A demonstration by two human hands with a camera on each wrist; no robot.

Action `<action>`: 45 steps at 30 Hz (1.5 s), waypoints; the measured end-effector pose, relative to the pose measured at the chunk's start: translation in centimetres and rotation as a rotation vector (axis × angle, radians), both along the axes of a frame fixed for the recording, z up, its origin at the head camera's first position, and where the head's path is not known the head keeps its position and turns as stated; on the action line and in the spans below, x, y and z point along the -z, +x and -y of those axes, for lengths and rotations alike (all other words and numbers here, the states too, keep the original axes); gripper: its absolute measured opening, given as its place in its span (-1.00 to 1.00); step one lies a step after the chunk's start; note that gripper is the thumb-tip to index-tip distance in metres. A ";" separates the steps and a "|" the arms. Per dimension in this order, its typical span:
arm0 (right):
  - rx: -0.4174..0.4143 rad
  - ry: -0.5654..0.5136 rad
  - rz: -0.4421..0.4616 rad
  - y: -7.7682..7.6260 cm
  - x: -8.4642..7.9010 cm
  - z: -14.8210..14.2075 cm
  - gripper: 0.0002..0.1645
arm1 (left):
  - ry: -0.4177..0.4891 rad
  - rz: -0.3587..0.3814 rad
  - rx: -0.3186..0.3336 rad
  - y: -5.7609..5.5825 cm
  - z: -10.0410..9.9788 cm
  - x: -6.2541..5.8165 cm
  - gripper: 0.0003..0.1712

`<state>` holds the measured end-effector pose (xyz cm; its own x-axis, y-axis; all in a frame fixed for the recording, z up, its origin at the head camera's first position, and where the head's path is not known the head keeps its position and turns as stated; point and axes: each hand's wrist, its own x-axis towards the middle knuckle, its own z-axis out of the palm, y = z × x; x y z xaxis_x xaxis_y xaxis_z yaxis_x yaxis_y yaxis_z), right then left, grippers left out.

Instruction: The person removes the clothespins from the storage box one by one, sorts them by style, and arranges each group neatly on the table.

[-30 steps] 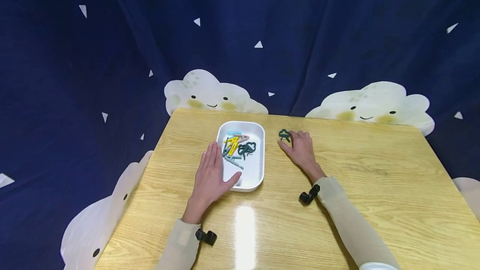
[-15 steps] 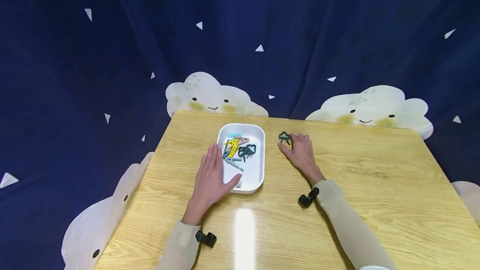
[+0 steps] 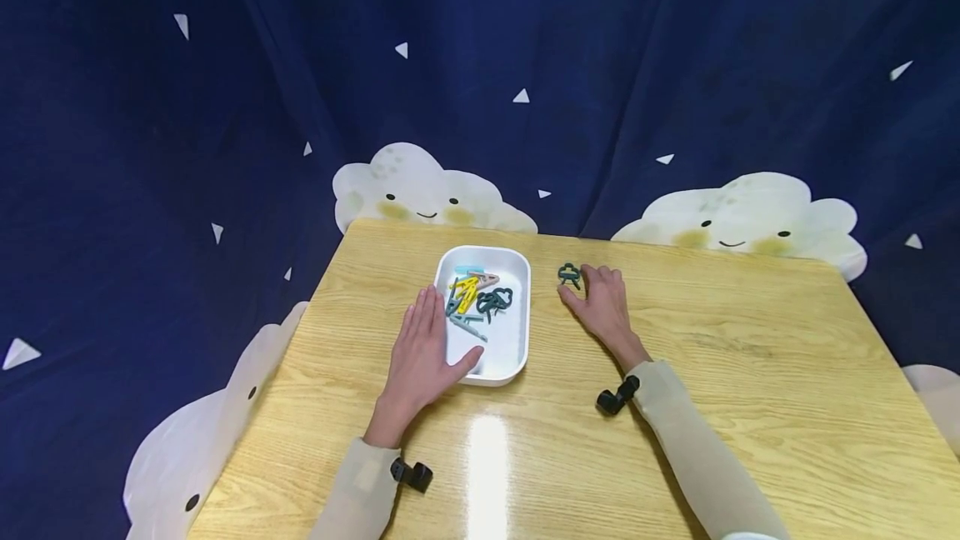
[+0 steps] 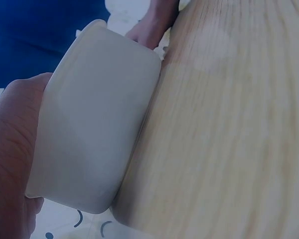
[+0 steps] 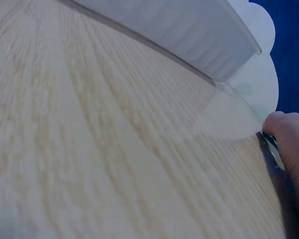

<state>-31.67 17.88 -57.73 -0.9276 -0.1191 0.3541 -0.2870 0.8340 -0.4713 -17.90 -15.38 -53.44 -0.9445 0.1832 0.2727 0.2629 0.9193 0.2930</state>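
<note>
Right grip: right hand fingers curled, touching dark green clip, centre frame.
Left grip: left hand flat, bracing white tray.
Change: nothing moved since earlier; clip not lifted.

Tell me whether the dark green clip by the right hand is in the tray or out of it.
Out. The green clip lies on the table, right of the tray, at the right hand's fingertips.

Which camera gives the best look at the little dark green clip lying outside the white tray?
The head view: the clip shows whole at the right hand. The right wrist view shows only a dark sliver; the left wrist view, nothing.
</note>
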 end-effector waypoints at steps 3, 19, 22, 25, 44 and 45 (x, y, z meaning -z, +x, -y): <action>0.000 -0.013 -0.004 0.1 0.0 0.2 -0.15 | -0.004 0.005 -0.002 0.0 0.0 0.0 0.34; -0.125 -0.126 -0.128 1.1 -3.5 4.1 -0.36 | -0.011 -0.003 0.005 0.1 0.0 -0.1 0.33; -0.169 -0.127 -0.150 1.5 -4.4 5.1 -0.41 | -0.013 -0.002 0.003 0.1 0.0 0.0 0.33; -0.216 -0.103 -0.161 1.9 -5.2 6.0 -0.46 | -0.010 -0.001 0.002 0.0 0.0 0.0 0.33; -0.426 0.150 -0.073 3.4 -6.6 11.3 -0.43 | -0.008 -0.013 0.010 0.0 0.0 0.0 0.34; -0.432 0.159 -0.062 3.3 -6.6 11.5 -0.42 | -0.008 -0.016 0.010 0.0 0.0 0.0 0.33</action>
<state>-28.33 6.43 -51.16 -0.7586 -0.5473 0.3536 -0.6477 0.6924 -0.3179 -17.87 -15.39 -53.42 -0.9381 0.1952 0.2861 0.2769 0.9189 0.2810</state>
